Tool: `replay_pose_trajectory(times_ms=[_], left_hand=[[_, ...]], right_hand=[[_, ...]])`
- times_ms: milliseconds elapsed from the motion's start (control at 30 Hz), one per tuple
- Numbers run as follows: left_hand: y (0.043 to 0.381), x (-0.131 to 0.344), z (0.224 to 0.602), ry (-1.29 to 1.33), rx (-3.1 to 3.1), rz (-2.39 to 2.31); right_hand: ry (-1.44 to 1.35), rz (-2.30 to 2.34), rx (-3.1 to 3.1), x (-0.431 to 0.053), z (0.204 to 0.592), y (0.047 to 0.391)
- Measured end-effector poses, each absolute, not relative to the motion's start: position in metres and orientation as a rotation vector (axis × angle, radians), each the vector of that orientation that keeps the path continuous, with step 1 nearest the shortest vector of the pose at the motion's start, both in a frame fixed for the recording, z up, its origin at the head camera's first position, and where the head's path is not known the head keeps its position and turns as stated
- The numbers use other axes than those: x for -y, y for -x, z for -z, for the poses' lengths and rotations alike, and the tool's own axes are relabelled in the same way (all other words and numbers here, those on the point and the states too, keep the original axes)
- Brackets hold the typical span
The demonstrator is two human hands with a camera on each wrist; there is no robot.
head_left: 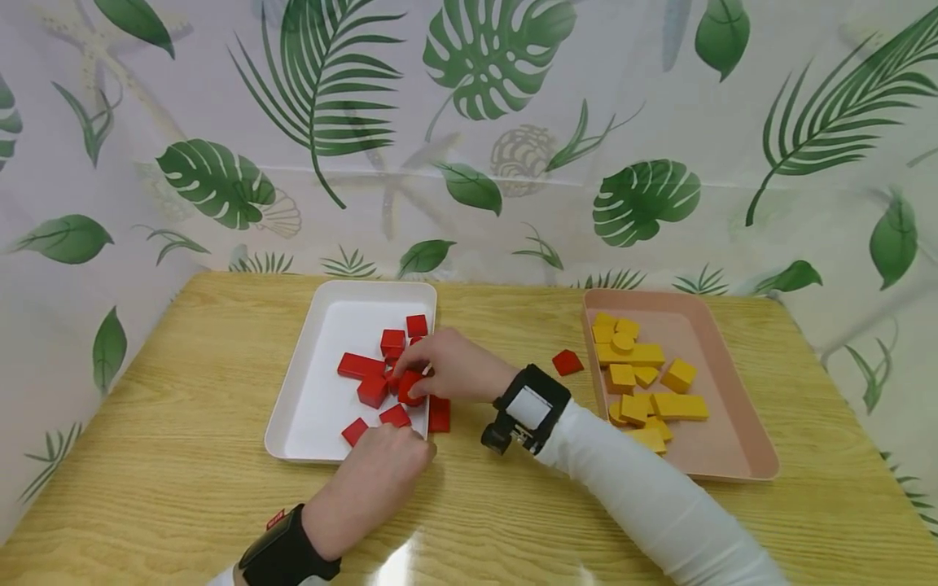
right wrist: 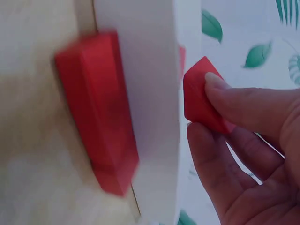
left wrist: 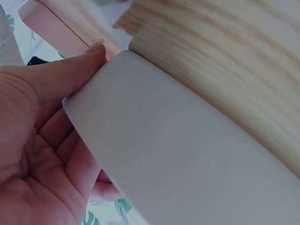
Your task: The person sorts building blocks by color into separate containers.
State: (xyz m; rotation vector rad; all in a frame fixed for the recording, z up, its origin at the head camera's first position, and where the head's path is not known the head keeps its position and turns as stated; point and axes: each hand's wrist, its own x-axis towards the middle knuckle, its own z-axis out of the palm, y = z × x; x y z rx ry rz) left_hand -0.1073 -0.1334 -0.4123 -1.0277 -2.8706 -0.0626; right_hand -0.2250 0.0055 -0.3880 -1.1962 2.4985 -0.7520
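A white tray (head_left: 300, 407) at the left of the table holds several red blocks (head_left: 373, 390). My right hand (head_left: 458, 366) is over the tray's right side and pinches a red block (right wrist: 201, 93) between thumb and fingers. My left hand (head_left: 381, 472) grips the tray's near wall (left wrist: 178, 136), its thumb outside and its fingers over the rim, as the left wrist view shows. Just outside the tray's right wall, a red block (right wrist: 101, 112) lies on the wood. Another red block (head_left: 567, 363) rests on the table between the two trays.
A pink tray (head_left: 740, 443) with several yellow blocks (head_left: 680, 407) stands on the right. Behind the wooden table (head_left: 183, 391) hangs a cloth (head_left: 410, 195) printed with leaves. The right forearm crosses in front of the pink tray's near left corner.
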Motion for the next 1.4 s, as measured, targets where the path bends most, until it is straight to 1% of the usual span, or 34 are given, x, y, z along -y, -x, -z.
replay_pose_trajectory(times_ms=[300,633,933,1133,1267,1400], left_hand=[[0.107,0.133,0.411,1.028,2.867,0.058],[0.106,0.134,0.411,1.035,2.822,0.058],[0.105,0.133,0.412,1.027,2.807,0.055],[0.107,0.133,0.412,1.02,2.855,0.078],[0.107,0.133,0.412,1.016,2.872,0.083],[0.106,0.133,0.413,1.029,2.86,0.104]], right_hand=[[1.146,0.843,-2.489,-0.001,0.398,0.214],[1.305,0.651,-2.503,0.003,0.399,0.208],[1.361,0.659,-2.514,0.0,0.398,0.208],[1.316,0.631,-2.606,-0.029,0.38,0.222],[1.219,0.546,-2.678,-0.06,0.37,0.238],[1.149,0.452,-2.727,-0.096,0.369,0.251]])
